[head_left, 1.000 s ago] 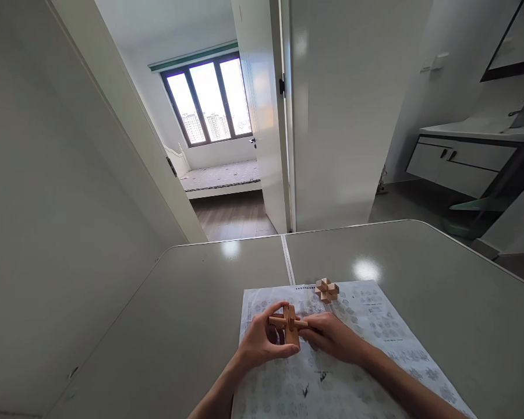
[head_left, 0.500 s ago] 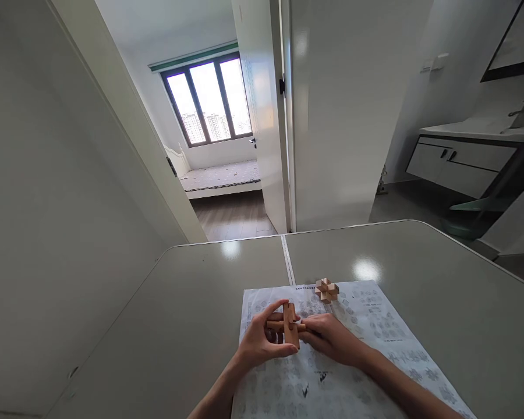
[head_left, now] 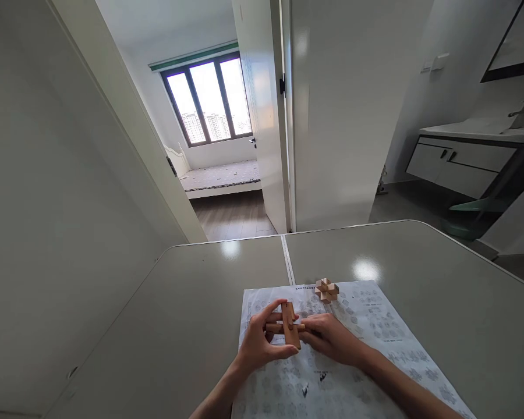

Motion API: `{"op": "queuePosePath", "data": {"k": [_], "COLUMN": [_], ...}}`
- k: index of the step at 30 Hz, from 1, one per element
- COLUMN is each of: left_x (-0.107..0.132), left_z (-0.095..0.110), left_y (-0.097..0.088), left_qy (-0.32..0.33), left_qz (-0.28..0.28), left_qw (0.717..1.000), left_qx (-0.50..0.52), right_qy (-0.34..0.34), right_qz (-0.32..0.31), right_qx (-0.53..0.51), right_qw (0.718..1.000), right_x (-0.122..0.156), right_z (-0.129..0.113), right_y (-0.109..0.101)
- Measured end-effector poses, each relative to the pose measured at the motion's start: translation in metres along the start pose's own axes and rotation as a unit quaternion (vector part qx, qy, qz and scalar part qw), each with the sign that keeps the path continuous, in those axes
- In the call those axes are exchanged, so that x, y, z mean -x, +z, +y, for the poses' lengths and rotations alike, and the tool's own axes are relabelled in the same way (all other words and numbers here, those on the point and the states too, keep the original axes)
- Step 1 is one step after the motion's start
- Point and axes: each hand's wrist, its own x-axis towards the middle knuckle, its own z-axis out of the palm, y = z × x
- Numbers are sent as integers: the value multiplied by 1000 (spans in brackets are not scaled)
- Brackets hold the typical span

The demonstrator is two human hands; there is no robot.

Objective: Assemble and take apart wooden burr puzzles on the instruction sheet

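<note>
In the head view, the left hand (head_left: 258, 342) is holding a wooden cross (head_left: 290, 334) between thumb and finger, over printed paper (head_left: 344, 390). The right hand (head_left: 329, 336) is pinching its right end. A pale block (head_left: 327, 291) is sitting behind.

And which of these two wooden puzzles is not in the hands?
The paler, star-like puzzle on the printed sheet; the left hand holds the other, browner puzzle.

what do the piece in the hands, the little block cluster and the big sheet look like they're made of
Held piece: probably wood, smooth finish, judging by its warm brown colour and clean-cut edges.
Block cluster: likely unpainted wood; its interlocked bars are pale tan.
Sheet: apparently paper, thin and white with grey print.
</note>
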Motion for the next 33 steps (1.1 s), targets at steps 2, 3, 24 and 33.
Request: {"op": "queuePosePath", "data": {"k": [2,3,24,33], "left_x": [1,2,0,-4], "left_z": [1,2,7,2], "left_y": [1,1,1,-6], "left_qy": [19,25,7,-7], "left_qz": [11,16,40,86], "left_qw": [1000,999,998,994], "left_qx": [-14,-22,-39,68], "right_qy": [-4,-6,-10,-10], "right_qz": [-2,0,4,0], "right_qx": [0,-1,33,33], "right_qw": [1000,1000,999,999], "right_x": [0,0,2,2], "right_z": [-1,-1,4,-2], "right_y": [0,0,4,3]}}
